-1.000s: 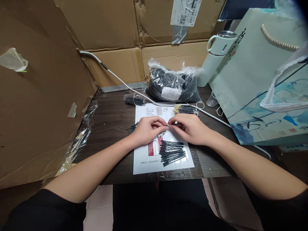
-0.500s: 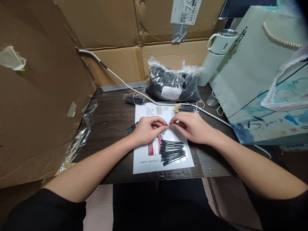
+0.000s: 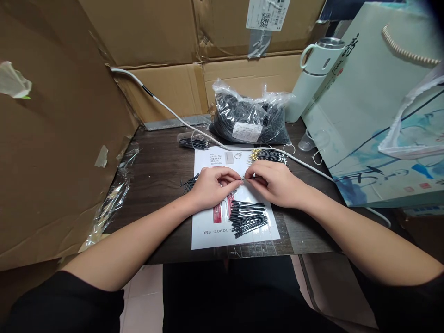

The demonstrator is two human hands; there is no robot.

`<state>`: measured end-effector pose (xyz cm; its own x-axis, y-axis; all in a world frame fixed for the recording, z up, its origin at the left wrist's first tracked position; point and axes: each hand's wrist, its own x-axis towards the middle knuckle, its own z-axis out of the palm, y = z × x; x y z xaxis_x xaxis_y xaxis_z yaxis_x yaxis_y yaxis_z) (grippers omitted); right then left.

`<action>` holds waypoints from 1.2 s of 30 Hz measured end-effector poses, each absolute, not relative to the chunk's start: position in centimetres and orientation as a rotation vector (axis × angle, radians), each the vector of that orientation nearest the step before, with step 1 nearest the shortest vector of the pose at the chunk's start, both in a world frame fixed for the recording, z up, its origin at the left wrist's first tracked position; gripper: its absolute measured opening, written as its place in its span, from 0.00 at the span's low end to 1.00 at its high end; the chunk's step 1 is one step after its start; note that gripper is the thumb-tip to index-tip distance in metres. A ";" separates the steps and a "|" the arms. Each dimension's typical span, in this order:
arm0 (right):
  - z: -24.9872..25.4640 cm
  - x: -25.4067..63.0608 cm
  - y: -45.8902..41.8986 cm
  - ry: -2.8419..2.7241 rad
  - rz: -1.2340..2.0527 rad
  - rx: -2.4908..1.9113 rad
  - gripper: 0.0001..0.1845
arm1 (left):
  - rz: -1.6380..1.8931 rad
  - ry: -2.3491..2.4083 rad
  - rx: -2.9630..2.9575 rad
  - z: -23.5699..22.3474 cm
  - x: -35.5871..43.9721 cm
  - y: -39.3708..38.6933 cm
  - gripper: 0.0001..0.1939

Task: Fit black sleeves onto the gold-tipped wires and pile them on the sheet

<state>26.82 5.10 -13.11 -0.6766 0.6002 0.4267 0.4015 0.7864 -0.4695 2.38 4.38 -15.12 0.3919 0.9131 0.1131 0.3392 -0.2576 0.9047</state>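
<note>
Over a printed white sheet (image 3: 208,238), my two hands meet fingertip to fingertip. My right hand (image 3: 277,182) pinches a thin black wire (image 3: 248,178), which bridges the small gap between the hands. Its end reaches the closed fingertips of my left hand (image 3: 212,187); whatever they grip is hidden. Below the hands lies a pile of black wire-like pieces (image 3: 248,217). Short black tubes (image 3: 189,183) are scattered beside my left hand. Behind my right hand rests a bundle of black wires with yellow and silvery ends (image 3: 268,156).
A clear bag of black pieces (image 3: 249,115) stands at the back, with a clear cup of black pieces (image 3: 193,141) at its left. A white cable (image 3: 173,114) crosses the table. A pale green bottle (image 3: 314,78) and paper bag (image 3: 381,115) stand right. Cardboard walls (image 3: 58,129) enclose the left and back.
Dark wire now spans the gap between my fingertips, where a pale bit showed before. Both hands stay nearly in place; the view has shifted slightly.
</note>
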 end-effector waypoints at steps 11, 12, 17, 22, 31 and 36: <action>-13.5 26.8 5.2 -2.384 0.435 -0.660 0.08 | 0.824 1.077 1.828 -15.0 2.2 4.4 0.10; -13.6 26.8 5.2 -2.382 0.442 -0.664 0.08 | 0.826 1.073 1.827 -15.1 2.2 4.4 0.10; -13.7 26.7 5.1 -2.382 0.469 -0.673 0.05 | 0.833 1.075 1.826 -15.1 2.3 4.3 0.09; -13.6 26.6 5.1 -2.368 0.475 -0.710 0.05 | 0.855 1.098 1.826 -15.2 2.4 4.2 0.10; -13.2 26.5 5.0 -2.325 0.449 -0.764 0.04 | 0.889 1.093 1.812 -15.2 2.5 4.2 0.11; -13.3 26.5 4.9 -2.319 0.450 -0.746 0.04 | 0.884 1.077 1.835 -15.2 2.4 4.3 0.09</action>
<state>26.49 4.92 -13.31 -0.6254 0.6155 0.4796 0.3917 0.7792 -0.4893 2.40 4.28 -15.17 0.3893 0.9065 0.1631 0.3365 -0.3048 0.8910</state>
